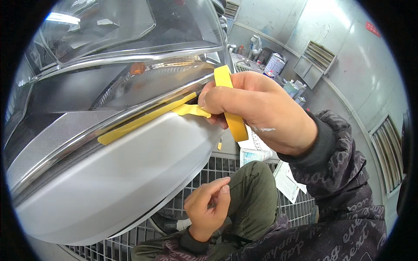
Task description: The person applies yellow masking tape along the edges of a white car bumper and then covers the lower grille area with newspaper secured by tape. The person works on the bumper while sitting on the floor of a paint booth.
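Observation:
My right hand grips a roll of yellow masking tape, its ring standing on edge between thumb and fingers. Thumb and fingertips pinch at a loose end of tape beside the upper edge of a pale grey body panel. Along the gap under the chrome trim of a large car headlight runs a stuck yellow strip. My left hand is curled in above my knee, thumb and forefinger close together, with nothing seen in it. The tips of some right fingers are hidden behind the roll.
Below lies a metal floor grating with papers and a plastic packet on it. Cans and bottles crowd a bench at the back. Grey wall panels with louvred vents close off the right side.

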`<state>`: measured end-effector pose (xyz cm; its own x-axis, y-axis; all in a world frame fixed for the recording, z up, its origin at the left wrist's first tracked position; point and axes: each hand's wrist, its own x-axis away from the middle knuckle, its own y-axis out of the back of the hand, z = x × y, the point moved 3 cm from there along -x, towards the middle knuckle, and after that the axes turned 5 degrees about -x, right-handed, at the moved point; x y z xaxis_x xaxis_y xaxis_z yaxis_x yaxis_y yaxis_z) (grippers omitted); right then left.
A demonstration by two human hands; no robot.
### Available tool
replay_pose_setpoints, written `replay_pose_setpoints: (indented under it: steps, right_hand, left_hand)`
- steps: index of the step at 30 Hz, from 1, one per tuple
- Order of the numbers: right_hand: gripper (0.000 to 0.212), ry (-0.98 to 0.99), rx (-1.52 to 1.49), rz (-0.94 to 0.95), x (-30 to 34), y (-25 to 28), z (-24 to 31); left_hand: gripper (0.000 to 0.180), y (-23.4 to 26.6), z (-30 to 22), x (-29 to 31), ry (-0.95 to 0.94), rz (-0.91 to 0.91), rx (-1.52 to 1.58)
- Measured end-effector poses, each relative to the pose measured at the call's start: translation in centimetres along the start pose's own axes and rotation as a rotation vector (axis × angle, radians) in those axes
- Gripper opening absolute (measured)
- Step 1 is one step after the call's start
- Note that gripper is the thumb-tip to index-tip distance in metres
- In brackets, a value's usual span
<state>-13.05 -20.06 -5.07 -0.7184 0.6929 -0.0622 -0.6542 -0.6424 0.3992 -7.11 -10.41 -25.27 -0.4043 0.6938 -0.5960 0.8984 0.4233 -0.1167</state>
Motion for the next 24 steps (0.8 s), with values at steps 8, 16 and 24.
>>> replay_pose_setpoints:
  steps: [8,16,24]
  right_hand:
    - [0.023,-0.023,-0.070,0.004,-0.2,0.1,0.1]
    - [0.026,-0.106,-0.036,0.041,-0.4,-0.3,0.3]
    - [0.021,0.015,-0.003,-0.039,-0.8,-0.5,-0.9]
  left_hand:
    - [0.025,1.9,-2.9,-2.2,-0.160,-0.080,-0.240]
    - [0.019,3.9,-12.4,-7.5,-0.594,0.183,-0.796]
    - [0.015,2.6,-13.6,-10.2,-0.604,0.285,-1.004]
